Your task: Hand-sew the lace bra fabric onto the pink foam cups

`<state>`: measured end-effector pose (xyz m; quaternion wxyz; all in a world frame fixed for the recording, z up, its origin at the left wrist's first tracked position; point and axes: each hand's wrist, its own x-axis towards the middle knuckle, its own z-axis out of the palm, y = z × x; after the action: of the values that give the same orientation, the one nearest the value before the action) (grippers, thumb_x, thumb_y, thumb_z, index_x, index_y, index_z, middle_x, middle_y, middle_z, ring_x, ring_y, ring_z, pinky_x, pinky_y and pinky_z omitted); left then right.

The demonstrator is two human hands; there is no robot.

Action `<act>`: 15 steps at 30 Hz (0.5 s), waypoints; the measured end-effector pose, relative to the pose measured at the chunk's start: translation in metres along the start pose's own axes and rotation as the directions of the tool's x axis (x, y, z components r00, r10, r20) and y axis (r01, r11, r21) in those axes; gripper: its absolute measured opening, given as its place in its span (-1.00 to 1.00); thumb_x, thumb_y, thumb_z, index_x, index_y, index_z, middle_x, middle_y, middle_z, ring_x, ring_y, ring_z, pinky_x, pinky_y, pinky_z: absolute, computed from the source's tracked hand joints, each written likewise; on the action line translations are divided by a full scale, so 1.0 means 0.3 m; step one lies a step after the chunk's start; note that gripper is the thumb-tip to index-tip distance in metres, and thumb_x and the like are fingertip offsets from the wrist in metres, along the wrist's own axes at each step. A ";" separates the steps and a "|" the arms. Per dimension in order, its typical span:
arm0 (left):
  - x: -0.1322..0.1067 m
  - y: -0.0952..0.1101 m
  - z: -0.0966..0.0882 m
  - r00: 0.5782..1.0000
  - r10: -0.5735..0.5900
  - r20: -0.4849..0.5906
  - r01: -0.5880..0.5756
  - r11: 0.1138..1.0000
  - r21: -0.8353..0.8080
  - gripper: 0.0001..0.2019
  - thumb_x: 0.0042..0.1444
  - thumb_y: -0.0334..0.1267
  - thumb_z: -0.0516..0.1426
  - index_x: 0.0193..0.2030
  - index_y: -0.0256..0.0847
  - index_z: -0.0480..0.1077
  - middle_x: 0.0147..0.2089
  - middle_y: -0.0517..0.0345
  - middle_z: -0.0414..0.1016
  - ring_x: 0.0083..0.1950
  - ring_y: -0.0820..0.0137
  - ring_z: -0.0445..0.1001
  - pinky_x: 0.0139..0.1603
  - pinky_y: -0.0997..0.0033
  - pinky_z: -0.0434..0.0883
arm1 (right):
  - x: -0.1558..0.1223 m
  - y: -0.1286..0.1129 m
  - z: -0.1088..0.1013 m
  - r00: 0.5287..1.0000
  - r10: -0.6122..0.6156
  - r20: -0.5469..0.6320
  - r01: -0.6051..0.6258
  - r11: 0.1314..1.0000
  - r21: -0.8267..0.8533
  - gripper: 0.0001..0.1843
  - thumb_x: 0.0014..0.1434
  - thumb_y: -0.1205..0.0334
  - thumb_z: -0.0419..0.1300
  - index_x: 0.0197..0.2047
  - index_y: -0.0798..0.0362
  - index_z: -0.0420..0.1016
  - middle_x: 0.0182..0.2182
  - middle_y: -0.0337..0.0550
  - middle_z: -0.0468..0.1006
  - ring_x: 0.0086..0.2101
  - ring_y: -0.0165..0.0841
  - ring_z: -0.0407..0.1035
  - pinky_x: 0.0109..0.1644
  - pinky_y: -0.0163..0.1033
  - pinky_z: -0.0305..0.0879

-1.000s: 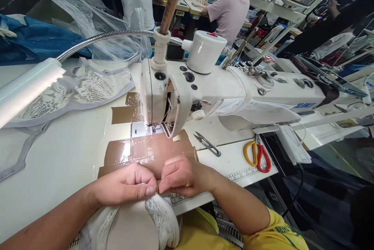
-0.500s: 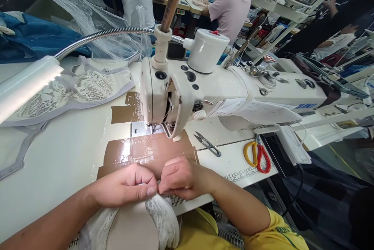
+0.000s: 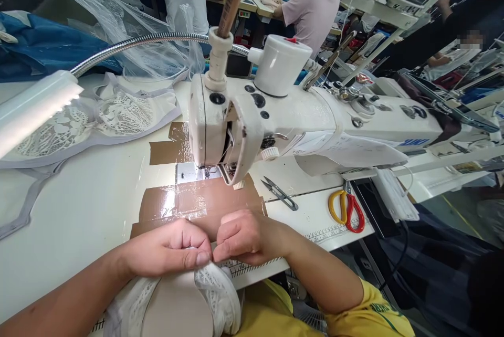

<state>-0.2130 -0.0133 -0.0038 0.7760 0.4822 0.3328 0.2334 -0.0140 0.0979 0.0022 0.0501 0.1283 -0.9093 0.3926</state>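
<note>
A white lace bra (image 3: 218, 295) with a smooth beige inner cup (image 3: 175, 308) hangs at the table's front edge, partly over my lap. My left hand (image 3: 179, 248) is closed on its upper edge, thumb pressed against the curled fingers. Right beside it, my right hand (image 3: 240, 237) is closed too, its fingertips meeting the left ones at the same edge of the bra. What lies between the right fingertips is mostly hidden. Beyond both hands stands a white sewing machine (image 3: 220, 127), its needle area over a metal plate (image 3: 187, 171) bordered by brown tape (image 3: 212, 195).
Thread snips (image 3: 279, 193) and scissors with yellow and red handles (image 3: 346, 211) lie to the right. Another lace bra (image 3: 126, 111) is spread at the left under a lit lamp (image 3: 39, 108). Several people sit at machines behind. A printed ruler (image 3: 326, 232) runs along the front edge.
Both hands keep almost the same pose at the bra's edge. The view has shifted very slightly.
</note>
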 end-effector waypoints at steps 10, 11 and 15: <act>0.002 0.009 0.002 0.998 0.006 -0.065 -0.004 0.999 0.033 -0.64 0.20 -0.02 0.09 -0.48 -0.25 0.24 -0.55 0.34 0.01 -0.52 0.51 -0.04 -0.54 0.48 -0.05 | 0.005 -0.018 0.034 0.994 0.081 -0.068 -0.084 0.996 -0.035 -0.82 0.29 0.23 0.08 -0.34 0.09 0.40 -0.38 -0.17 0.53 -0.32 -0.45 0.39 -0.14 -0.37 0.29; 0.002 0.009 0.001 0.997 0.009 -0.071 -0.007 1.000 0.028 -0.64 0.20 -0.02 0.09 -0.48 -0.25 0.24 -0.55 0.33 0.01 -0.51 0.51 -0.04 -0.54 0.48 -0.05 | 0.006 -0.019 0.032 0.993 0.097 -0.067 -0.099 0.994 -0.034 -0.81 0.30 0.24 0.08 -0.35 0.09 0.39 -0.39 -0.18 0.54 -0.32 -0.45 0.40 -0.13 -0.36 0.29; -0.002 0.000 -0.002 0.992 -0.004 -0.123 0.001 1.000 -0.023 -0.65 0.18 -0.02 0.11 -0.45 -0.27 0.27 -0.54 0.33 0.03 -0.51 0.51 -0.04 -0.53 0.49 -0.05 | 0.002 -0.018 0.022 0.983 0.135 -0.126 -0.138 0.990 -0.011 -0.83 0.30 0.26 0.07 -0.32 0.09 0.41 -0.37 -0.19 0.56 -0.30 -0.44 0.41 -0.11 -0.34 0.28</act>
<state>-0.2140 -0.0135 -0.0038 0.7597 0.4576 0.3780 0.2657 -0.0132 0.0894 0.0016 0.0811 0.0404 -0.9148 0.3936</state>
